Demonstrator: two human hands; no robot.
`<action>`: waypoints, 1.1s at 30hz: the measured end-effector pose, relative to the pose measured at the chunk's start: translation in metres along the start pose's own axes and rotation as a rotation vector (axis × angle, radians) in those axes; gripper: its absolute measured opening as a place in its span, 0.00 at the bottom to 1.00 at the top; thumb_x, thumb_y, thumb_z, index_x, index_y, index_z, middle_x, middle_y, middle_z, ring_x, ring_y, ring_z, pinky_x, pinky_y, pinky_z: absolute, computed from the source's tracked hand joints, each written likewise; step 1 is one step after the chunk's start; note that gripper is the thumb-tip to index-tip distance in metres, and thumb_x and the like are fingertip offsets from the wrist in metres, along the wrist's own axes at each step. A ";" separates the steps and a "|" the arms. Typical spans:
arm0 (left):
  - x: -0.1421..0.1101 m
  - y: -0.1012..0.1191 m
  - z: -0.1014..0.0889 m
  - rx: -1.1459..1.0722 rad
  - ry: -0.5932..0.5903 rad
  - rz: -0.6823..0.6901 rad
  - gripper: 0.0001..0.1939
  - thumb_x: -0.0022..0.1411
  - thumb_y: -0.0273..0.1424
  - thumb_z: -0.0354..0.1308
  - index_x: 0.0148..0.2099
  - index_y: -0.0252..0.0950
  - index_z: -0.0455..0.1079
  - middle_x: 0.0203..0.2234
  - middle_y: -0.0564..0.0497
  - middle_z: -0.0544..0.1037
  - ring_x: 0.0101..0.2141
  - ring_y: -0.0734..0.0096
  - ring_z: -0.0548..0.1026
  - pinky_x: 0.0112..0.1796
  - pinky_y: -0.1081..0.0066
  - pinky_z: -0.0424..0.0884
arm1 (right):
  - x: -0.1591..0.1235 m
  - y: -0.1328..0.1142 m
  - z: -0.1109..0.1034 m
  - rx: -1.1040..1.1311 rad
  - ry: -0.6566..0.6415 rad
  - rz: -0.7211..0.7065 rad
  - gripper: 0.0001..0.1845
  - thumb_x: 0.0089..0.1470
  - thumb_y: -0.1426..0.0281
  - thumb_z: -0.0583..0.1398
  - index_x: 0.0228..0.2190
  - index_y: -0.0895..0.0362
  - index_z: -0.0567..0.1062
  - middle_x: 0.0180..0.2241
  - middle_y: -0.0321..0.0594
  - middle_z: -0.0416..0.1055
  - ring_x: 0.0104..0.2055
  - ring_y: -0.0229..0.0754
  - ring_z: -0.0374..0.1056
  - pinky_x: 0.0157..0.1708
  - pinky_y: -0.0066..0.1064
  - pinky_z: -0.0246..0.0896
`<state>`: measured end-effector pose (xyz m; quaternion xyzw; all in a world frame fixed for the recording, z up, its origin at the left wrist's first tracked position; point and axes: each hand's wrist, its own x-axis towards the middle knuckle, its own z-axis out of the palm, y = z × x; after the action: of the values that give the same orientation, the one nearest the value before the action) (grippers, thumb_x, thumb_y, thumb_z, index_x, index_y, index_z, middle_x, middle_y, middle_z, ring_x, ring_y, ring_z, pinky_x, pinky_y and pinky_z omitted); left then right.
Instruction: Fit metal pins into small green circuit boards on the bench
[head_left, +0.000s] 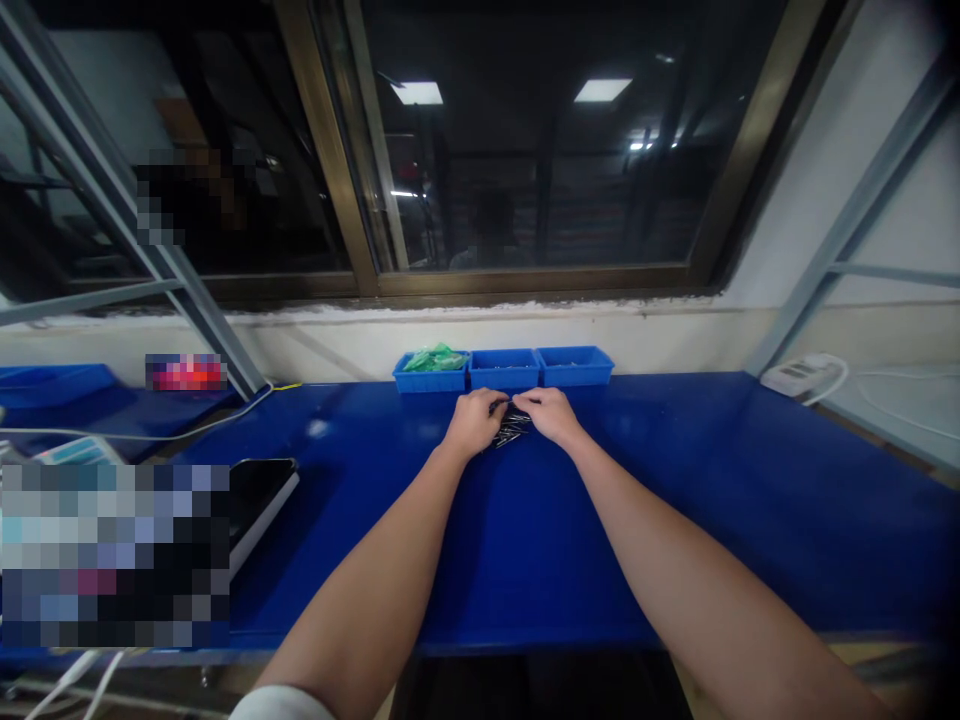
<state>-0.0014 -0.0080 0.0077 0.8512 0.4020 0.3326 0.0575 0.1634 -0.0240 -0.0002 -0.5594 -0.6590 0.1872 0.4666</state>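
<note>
A small pile of thin, dark, shiny pieces [511, 428] lies on the blue tabletop in the head view, between both hands. They look like slim metal pins or screws; the exact kind is too small to tell. My left hand [475, 422] curls round the left side of the pile, its fingers closed on some pieces. From the right, my right hand [551, 412] reaches the pile's upper edge with thumb and fingers drawn together on pieces there. Both sets of fingertips are partly hidden.
Behind the hands, against the wall, stand a left blue bin [431, 380] with green plastic in it, a middle blue bin [504, 376] and a right blue bin [576, 372]. A black-topped device [262, 490] sits left. A white power strip [806, 374] lies at far right.
</note>
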 end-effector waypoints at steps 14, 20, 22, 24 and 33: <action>0.002 0.004 -0.002 -0.065 0.026 -0.031 0.13 0.61 0.34 0.52 0.47 0.39 0.71 0.40 0.50 0.76 0.42 0.68 0.72 0.46 0.70 0.66 | 0.004 0.000 -0.007 0.370 0.039 0.036 0.11 0.41 0.63 0.59 0.22 0.59 0.77 0.22 0.39 0.73 0.26 0.39 0.67 0.29 0.29 0.61; 0.003 -0.008 0.003 0.044 0.082 -0.284 0.17 0.61 0.34 0.50 0.51 0.36 0.68 0.47 0.46 0.72 0.48 0.63 0.69 0.48 0.66 0.63 | 0.019 0.014 -0.026 0.271 0.330 0.169 0.15 0.43 0.60 0.57 0.23 0.59 0.77 0.24 0.41 0.74 0.30 0.42 0.69 0.32 0.31 0.61; 0.004 -0.013 0.005 0.084 0.033 -0.350 0.17 0.61 0.33 0.49 0.50 0.36 0.68 0.47 0.45 0.72 0.49 0.61 0.68 0.49 0.65 0.62 | 0.022 0.018 -0.033 0.294 0.380 0.175 0.15 0.42 0.62 0.57 0.28 0.59 0.77 0.28 0.42 0.75 0.36 0.44 0.69 0.34 0.31 0.61; 0.004 -0.016 0.007 0.114 -0.020 -0.377 0.17 0.61 0.34 0.48 0.51 0.36 0.67 0.48 0.44 0.71 0.50 0.60 0.67 0.50 0.64 0.61 | 0.023 0.020 -0.037 0.373 0.343 0.181 0.21 0.41 0.64 0.59 0.39 0.58 0.75 0.38 0.42 0.75 0.40 0.44 0.69 0.33 0.30 0.61; -0.001 -0.015 0.011 0.100 -0.217 -0.182 0.27 0.61 0.45 0.46 0.57 0.36 0.62 0.56 0.45 0.64 0.56 0.62 0.60 0.54 0.67 0.56 | 0.016 0.029 -0.024 0.080 0.218 0.219 0.26 0.39 0.67 0.59 0.44 0.58 0.73 0.30 0.39 0.75 0.32 0.41 0.70 0.34 0.31 0.62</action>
<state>-0.0042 0.0032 -0.0068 0.8438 0.4851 0.2118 0.0882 0.2009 -0.0072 -0.0045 -0.6257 -0.5315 0.2012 0.5343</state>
